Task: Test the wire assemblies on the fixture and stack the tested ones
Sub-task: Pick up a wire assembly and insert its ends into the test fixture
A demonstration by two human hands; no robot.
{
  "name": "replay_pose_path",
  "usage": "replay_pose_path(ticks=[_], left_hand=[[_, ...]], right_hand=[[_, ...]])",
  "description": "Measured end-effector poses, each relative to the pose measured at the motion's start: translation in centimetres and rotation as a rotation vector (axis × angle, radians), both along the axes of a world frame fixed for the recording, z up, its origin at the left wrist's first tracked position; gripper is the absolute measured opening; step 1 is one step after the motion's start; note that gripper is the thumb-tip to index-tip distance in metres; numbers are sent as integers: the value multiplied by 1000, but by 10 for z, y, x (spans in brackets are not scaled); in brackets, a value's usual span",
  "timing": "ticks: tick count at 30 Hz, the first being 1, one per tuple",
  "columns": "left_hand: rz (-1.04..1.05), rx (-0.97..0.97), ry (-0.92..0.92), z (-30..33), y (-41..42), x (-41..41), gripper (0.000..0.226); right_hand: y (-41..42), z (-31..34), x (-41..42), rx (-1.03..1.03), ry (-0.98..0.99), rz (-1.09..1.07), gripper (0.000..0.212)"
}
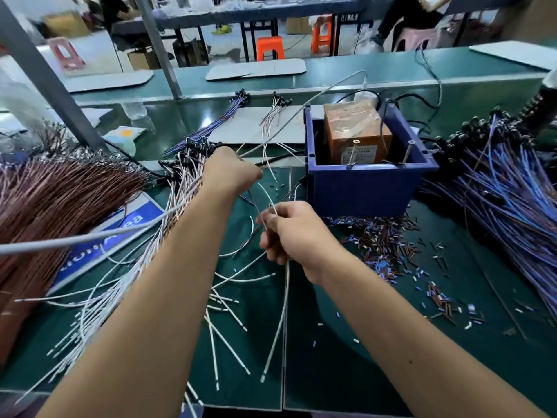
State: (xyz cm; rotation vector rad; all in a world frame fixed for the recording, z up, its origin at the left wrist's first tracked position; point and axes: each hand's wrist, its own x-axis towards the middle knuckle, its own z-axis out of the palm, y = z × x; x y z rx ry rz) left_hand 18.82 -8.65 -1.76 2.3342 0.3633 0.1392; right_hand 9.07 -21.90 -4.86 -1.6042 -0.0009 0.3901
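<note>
Stack: a fanned pile of pale white-and-pink wire assemblies (168, 212) is seen along the left edge of the green bench mat (346, 342).
Left hand (230, 170): clenched over the pile's black-capped far ends.
Right hand (289, 233): a thin white wire (278, 312) is pinched, its long axis running toward the near edge.
Fixture: the blue plastic bin holding a brown box (366, 158) lies beyond the right hand, which is judged nearer.

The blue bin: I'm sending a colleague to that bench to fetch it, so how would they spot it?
Start at the green bench top, then look just beyond the right hand. The blue bin is an open-topped plastic box holding an orange-brown block. Everything around it is loose wire or scattered sleeve offcuts; nothing else nearby is a rigid container.
</note>
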Motion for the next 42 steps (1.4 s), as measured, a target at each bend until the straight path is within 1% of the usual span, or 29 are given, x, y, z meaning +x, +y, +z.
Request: replay_pose_path(ticks=[2, 4, 6, 8, 10, 12, 13, 15, 17, 18, 20, 23, 25, 27, 29, 31, 32, 34, 35, 36, 37, 39, 41, 42], left_hand=[[-11, -183, 20, 2, -1, 2, 18], [-60, -335, 52, 9, -5, 3, 19], [-147, -379, 94, 19, -8, -2, 22], [-220, -406, 102, 25, -8, -7, 29], [-221, -506, 28, 29, -10, -11, 36], [-143, -691, -100, 31, -13, -15, 32], [-109, -797, -150, 34, -15, -17, 27], [-110, -1029, -160, 41, -20, -23, 21], [-173, -1220, -119, 51, -28, -31, 16], [-192, -1261, -124, 56, -33, -35, 15], [-205, -1291, -171, 66, -43, -41, 19], [-204, -1345, -253, 79, -59, -48, 21], [-198, -1417, -292, 85, -68, -51, 22], [-227, -1555, -313, 87, -74, -53, 28], [-294, -1747, -314, 89, -77, -56, 34], [-353, -1891, -338, 91, -79, -58, 41], [-365, -1922, -370, 91, -79, -58, 47], [-371, -1904, -449, 92, -81, -58, 57], [-368, -1854, -490, 91, -83, -58, 59], [-357, -1755, -540, 88, -84, -58, 56], [-341, -1599, -596, 83, -87, -59, 49], [-314, -1141, -695, 66, -94, -62, 34], [-301, -635, -770, 44, -107, -64, 25], [-314, -433, -801, 34, -113, -66, 22]], right_hand=[[0, -1, -3, -39, -23, 30, 28], [-1, 0, -4, 21, 15, 33, 35], [-3, 3, -2, 149, 58, 35, 42], [-8, 4, 2, 283, 54, 66, 46], [-15, 6, 4, 437, 31, 125, 53], [-21, 8, 4, 556, 14, 190, 57], [-23, 9, 4, 578, 0, 211, 58], [-24, 14, 4, 519, -55, 176, 58], [-24, 19, 6, 396, -134, 87, 60], [-25, 21, 7, 348, -175, 62, 59], [-31, 26, 9, 304, -248, 64, 46], [-45, 39, 8, 334, -325, 125, 20], [-57, 49, 7, 359, -337, 123, 9], [-74, 61, 7, 340, -366, 77, 6], [-96, 72, 6, 268, -447, 28, 6], [-121, 83, 6, 117, -558, -15, 7], [-134, 86, 5, 26, -611, -30, 8], [-156, 91, 4, -166, -702, -45, 9], [-165, 92, 4, -267, -740, -54, 10], [-172, 91, 5, -370, -777, -66, 11], [-178, 89, 6, -469, -816, -86, 12], [-182, 79, 8, -618, -884, -154, 11], [-182, 64, 9, -671, -952, -243, 9], [-182, 55, 9, -681, -988, -276, 8]])
